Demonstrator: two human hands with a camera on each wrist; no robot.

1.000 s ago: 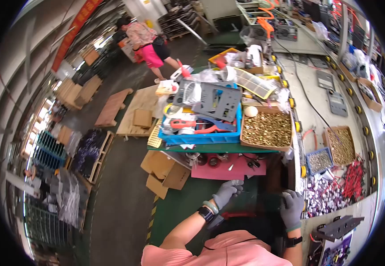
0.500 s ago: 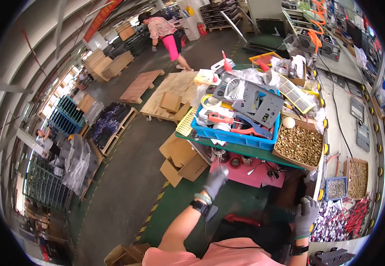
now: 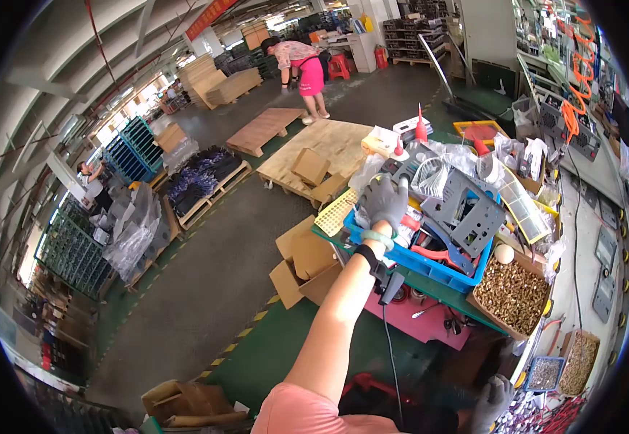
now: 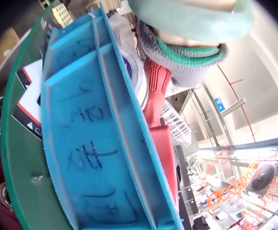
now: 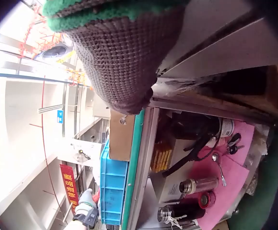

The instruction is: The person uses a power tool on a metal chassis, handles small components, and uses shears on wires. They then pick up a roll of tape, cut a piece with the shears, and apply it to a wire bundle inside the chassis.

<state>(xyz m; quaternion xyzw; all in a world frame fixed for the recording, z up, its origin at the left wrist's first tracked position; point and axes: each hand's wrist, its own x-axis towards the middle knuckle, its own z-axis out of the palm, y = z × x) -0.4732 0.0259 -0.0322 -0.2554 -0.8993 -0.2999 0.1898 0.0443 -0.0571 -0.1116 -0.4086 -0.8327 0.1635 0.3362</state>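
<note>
My gloved left hand (image 3: pixel 385 202) reaches over the left end of a blue bin (image 3: pixel 430 266) heaped with tools and parts. Its fingers stretch out among the things there; their tips partly blend with the clutter. In the left wrist view, the glove's cuff is above a red handle (image 4: pixel 159 103) and a roll (image 4: pixel 135 79), just inside the bin wall (image 4: pixel 88 143). A grey perforated plate (image 3: pixel 466 213) lies across the bin. My gloved right hand (image 3: pixel 493 401) is low at the bench edge, its fingers loosely bent, with nothing visible in them.
Right of the bin is a cardboard box of brass-coloured parts (image 3: pixel 513 296). Below the green tabletop, flasks (image 5: pixel 199 186) and a spoon (image 5: pixel 219 168) lie on a pink sheet (image 5: pixel 237 167). Opened cartons (image 3: pixel 304 257) stand at the left; a person (image 3: pixel 304 69) bends beyond a wooden pallet (image 3: pixel 314 155).
My left hand has risen from beside the pink sheet to the blue bin's contents. The head view has swung left, so the bench and right hand appear lower and further right.
</note>
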